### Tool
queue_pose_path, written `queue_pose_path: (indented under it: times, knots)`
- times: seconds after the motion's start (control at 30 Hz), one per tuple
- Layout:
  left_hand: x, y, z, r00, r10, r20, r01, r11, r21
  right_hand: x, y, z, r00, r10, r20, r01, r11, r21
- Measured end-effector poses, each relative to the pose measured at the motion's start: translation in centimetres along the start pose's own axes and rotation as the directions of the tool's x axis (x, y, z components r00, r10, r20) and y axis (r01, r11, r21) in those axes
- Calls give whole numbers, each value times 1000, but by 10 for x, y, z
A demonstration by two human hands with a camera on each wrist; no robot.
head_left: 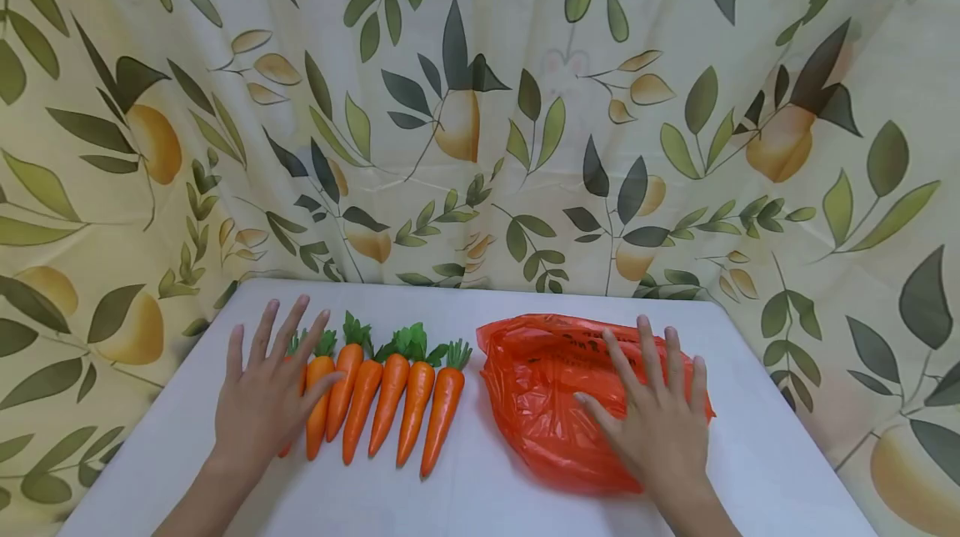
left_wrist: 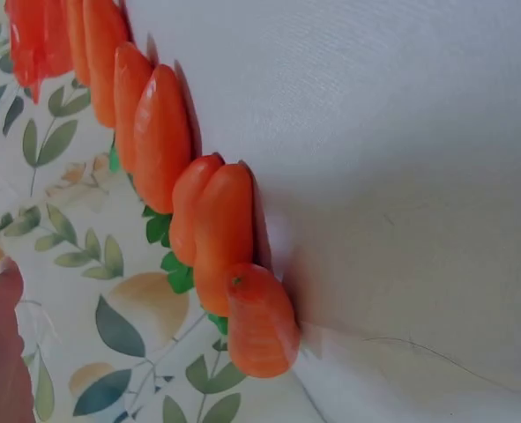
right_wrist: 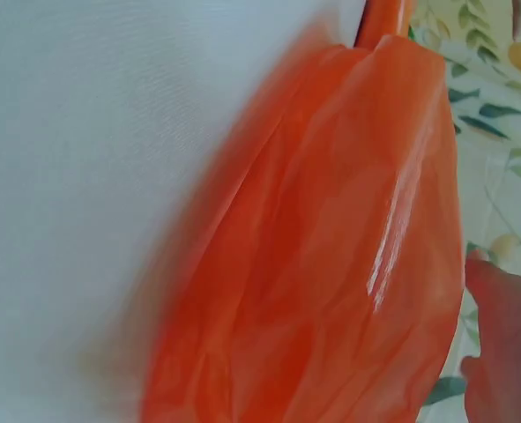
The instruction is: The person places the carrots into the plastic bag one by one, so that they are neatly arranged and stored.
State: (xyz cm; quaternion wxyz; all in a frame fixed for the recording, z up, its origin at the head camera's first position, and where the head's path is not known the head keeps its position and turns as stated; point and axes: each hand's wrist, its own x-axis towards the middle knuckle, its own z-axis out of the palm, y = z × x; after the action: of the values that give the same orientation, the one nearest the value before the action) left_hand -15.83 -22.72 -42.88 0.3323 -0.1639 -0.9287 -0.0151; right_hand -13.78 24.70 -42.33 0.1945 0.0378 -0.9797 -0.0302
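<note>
In the head view my left hand [head_left: 266,395], fingers spread straight, overlaps the left end of a row of several orange carrots [head_left: 388,405] with green leafy tops. The leftmost carrot is mostly hidden behind that hand. My right hand [head_left: 663,420] has its fingers spread too and overlaps the right part of a crumpled red plastic bag [head_left: 536,404] with dark print near its top. Neither hand grips anything. The left wrist view shows the carrots [left_wrist: 225,229] end-on in a line, and the right wrist view is largely filled by the bag [right_wrist: 313,247], fingers beside it.
Carrots and bag lie side by side on a white table [head_left: 420,508], carrots left, bag right. A curtain [head_left: 517,145] printed with leaves and orange fruit hangs behind the table's far edge and along both sides. A thin dark hair [left_wrist: 419,345] lies on the white surface.
</note>
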Motion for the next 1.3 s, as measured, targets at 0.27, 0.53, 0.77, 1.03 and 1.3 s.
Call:
queue_pose_path:
  times: [0.27,0.53,0.77,1.03,1.3]
  knots:
    - [-4,-8,-2,978,-129,166,128,992,19,-6,20,4,996,90,28,-91,995,48]
    - [-13,-16,-4,940,-232,251,231,972,34,-13,36,9,982,161,100,-169,982,88]
    - [-22,-25,4,913,-283,295,318,945,-78,-15,50,12,953,210,219,-257,941,219]
    - [-25,-39,9,873,-298,387,400,891,-217,-6,70,8,869,180,461,-368,858,359]
    - [-25,-52,16,801,-298,519,495,817,-296,-3,83,10,818,147,557,-493,679,545]
